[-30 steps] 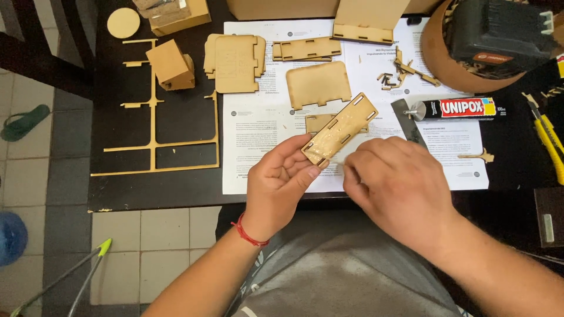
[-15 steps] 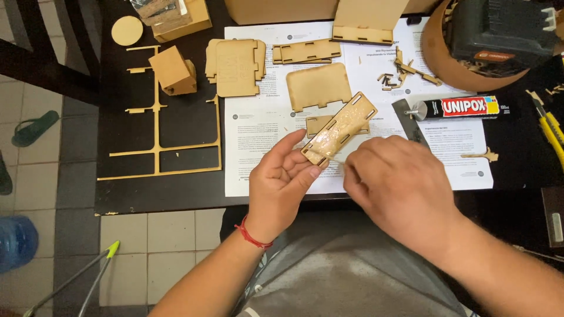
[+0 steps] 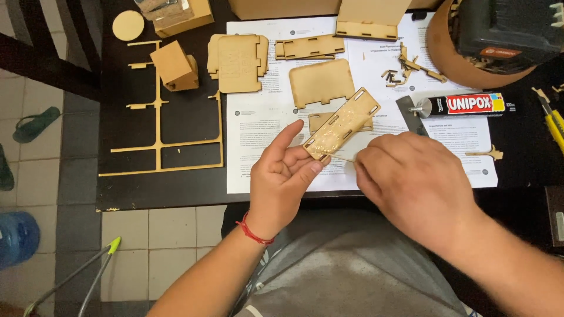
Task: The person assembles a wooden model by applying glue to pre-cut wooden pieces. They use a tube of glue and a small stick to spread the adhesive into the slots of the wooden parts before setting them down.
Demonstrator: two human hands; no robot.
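Note:
My left hand (image 3: 281, 179) pinches the near end of a long thin wooden panel (image 3: 342, 124) with slots along its edges; the panel slants up to the right above the paper sheets and its face looks glossy with glue. My right hand (image 3: 414, 185) is curled just right of the panel's near end, fingers closed on a thin wooden stick (image 3: 342, 158) that touches the panel. A red cord circles my left wrist.
On the black table (image 3: 123, 194) lie white printed sheets (image 3: 264, 123), flat wooden cut-outs (image 3: 320, 83), a small wooden box (image 3: 174, 66), an emptied cut-out frame (image 3: 158, 126), a round disc (image 3: 128, 25), a black glue tube (image 3: 461, 105), a yellow-handled tool (image 3: 552, 120). Tiled floor lies left.
The panel and both hands stay in nearly the same place. My right hand has edged slightly away from the panel's end, showing the thin stick.

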